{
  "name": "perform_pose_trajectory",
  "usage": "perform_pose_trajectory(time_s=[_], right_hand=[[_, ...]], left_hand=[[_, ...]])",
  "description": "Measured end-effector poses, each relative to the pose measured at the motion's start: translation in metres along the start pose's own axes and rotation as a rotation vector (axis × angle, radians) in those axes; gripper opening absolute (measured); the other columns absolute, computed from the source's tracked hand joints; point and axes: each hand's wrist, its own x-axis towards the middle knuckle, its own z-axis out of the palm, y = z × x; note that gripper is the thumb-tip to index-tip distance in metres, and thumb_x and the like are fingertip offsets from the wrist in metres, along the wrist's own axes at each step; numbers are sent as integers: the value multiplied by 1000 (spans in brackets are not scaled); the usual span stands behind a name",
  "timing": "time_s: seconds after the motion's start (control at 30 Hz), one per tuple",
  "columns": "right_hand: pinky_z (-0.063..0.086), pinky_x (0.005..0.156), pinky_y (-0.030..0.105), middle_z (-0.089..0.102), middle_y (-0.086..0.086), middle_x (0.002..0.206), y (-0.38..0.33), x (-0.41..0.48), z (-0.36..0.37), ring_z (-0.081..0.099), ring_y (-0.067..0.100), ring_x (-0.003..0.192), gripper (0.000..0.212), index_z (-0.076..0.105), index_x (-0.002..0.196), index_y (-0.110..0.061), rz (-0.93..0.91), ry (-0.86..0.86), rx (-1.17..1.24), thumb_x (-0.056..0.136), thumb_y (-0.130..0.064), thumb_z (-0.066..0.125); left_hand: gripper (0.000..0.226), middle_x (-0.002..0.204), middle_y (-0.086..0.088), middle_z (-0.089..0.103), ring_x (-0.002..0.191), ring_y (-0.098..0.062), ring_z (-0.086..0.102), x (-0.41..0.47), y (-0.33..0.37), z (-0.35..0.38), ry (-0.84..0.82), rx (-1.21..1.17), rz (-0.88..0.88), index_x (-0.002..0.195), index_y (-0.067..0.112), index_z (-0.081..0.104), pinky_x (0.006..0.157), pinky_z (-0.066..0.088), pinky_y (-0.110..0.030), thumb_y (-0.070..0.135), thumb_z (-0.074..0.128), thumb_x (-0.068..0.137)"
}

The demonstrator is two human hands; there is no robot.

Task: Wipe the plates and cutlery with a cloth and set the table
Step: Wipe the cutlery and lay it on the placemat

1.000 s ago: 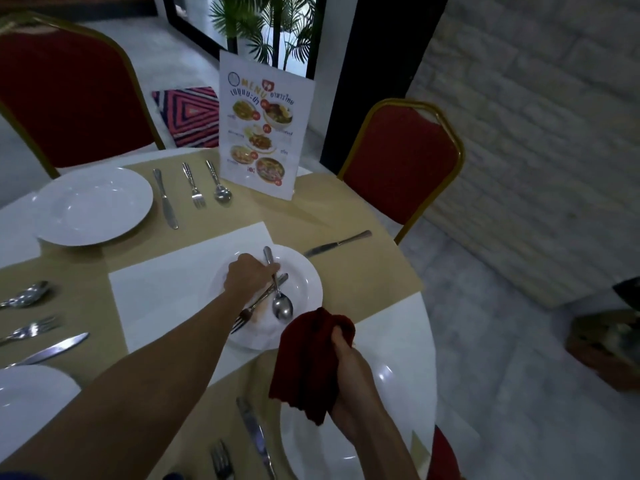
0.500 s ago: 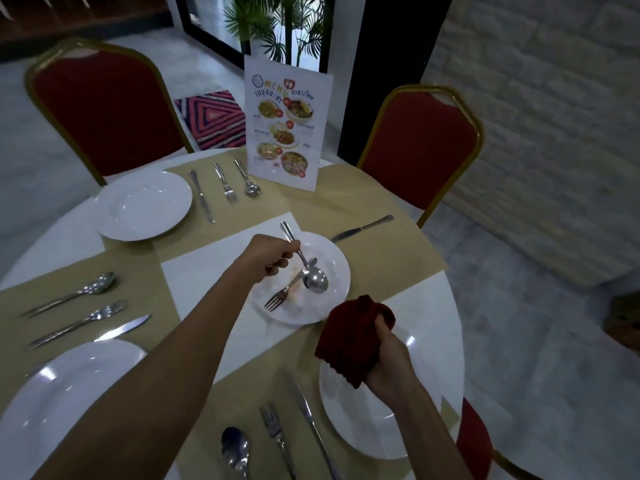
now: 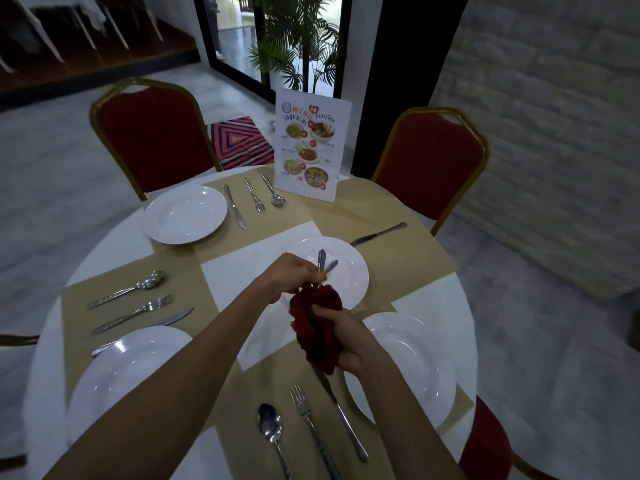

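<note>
My left hand (image 3: 289, 277) grips a spoon and fork (image 3: 325, 264) by their handles, whose ends stick up over a white plate (image 3: 349, 271) at the table's middle right. Their heads are hidden inside a dark red cloth (image 3: 317, 327), which my right hand (image 3: 341, 336) grips and holds against them. A knife (image 3: 379, 233) lies to the right of that plate on the tan placemat.
Other settings ring the round table: a plate (image 3: 185, 218) with cutlery (image 3: 254, 199) at the back, a plate (image 3: 124, 372) with cutlery (image 3: 133, 299) at the left, a plate (image 3: 415, 362) with cutlery (image 3: 304, 431) in front. A menu stand (image 3: 310, 143) and two red chairs (image 3: 152, 136) stand behind.
My left hand lifted the spoon and fork off the plate and turned them handle-up. My right hand brought the red cloth up and closed it round their heads.
</note>
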Motion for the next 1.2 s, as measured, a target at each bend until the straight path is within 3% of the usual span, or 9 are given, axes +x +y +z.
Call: perform_pose_trajectory(time_s=[0.27, 0.43, 0.6, 0.7, 0.77, 0.83, 1.0, 1.07, 1.2], right_hand=[[53, 54, 29, 73, 10, 74, 3, -5, -5, 66, 19, 57, 24, 69, 105, -6, -192, 297, -316, 96, -28, 68], [61, 65, 40, 75, 16, 87, -7, 6, -10, 73, 28, 71, 18, 67, 110, -3, -211, 495, 95, 95, -12, 66], [59, 78, 46, 70, 15, 99, -21, 14, 2, 69, 31, 88, 22, 66, 110, -2, -266, 623, 309, 89, 5, 62], [60, 79, 48, 72, 20, 101, -25, 19, 7, 71, 33, 88, 30, 70, 100, -4, -333, 601, 252, 85, 14, 53], [58, 60, 38, 70, 17, 84, -29, 15, 7, 68, 24, 67, 25, 69, 97, -3, -367, 566, 136, 88, 12, 51], [44, 43, 26, 65, 14, 73, -34, 9, 3, 54, 15, 48, 18, 66, 110, 6, -388, 521, 27, 95, -2, 59], [35, 39, 23, 61, 9, 62, -33, 1, 6, 46, 13, 40, 61, 65, 100, 1, -236, 419, -298, 102, -57, 45], [37, 40, 23, 61, 10, 63, -30, -1, 11, 47, 12, 41, 57, 65, 103, 1, -211, 327, -325, 104, -52, 43], [44, 47, 29, 60, 16, 73, -26, 1, 18, 53, 18, 51, 17, 63, 109, 1, -242, 120, -152, 99, -10, 55]], left_hand=[[16, 94, -11, 78, 73, -15, 71, -23, -16, -10, 231, -322, 70, 95, 2, 74, 70, 53, -29, 17, 72, 89], [11, 90, -9, 78, 81, -20, 74, -51, -27, 1, 240, -508, 55, 96, 3, 72, 80, 55, -34, 7, 70, 86], [10, 81, -9, 78, 80, -20, 74, -71, -43, 18, 172, -285, 76, 83, 4, 78, 74, 54, -33, 13, 80, 79], [13, 72, -1, 77, 73, -16, 74, -74, -51, 32, 147, -99, 114, 74, 15, 80, 71, 55, -34, 26, 80, 82], [15, 73, 2, 77, 74, -16, 74, -73, -50, 32, 64, 28, 143, 75, 19, 82, 76, 57, -34, 32, 81, 81], [19, 75, 4, 77, 75, -10, 74, -71, -41, 25, 26, 87, 174, 82, 17, 82, 77, 56, -26, 36, 78, 83], [30, 88, 9, 77, 81, -6, 72, -56, -6, 5, 283, -19, 280, 98, 20, 78, 76, 52, -24, 36, 53, 100], [31, 96, 9, 77, 89, -8, 70, -49, 2, 7, 263, 16, 309, 102, 21, 78, 80, 52, -25, 37, 51, 100], [24, 96, 5, 76, 89, -10, 68, -45, 1, 12, 275, 106, 350, 106, 21, 78, 69, 45, -14, 32, 59, 98]])
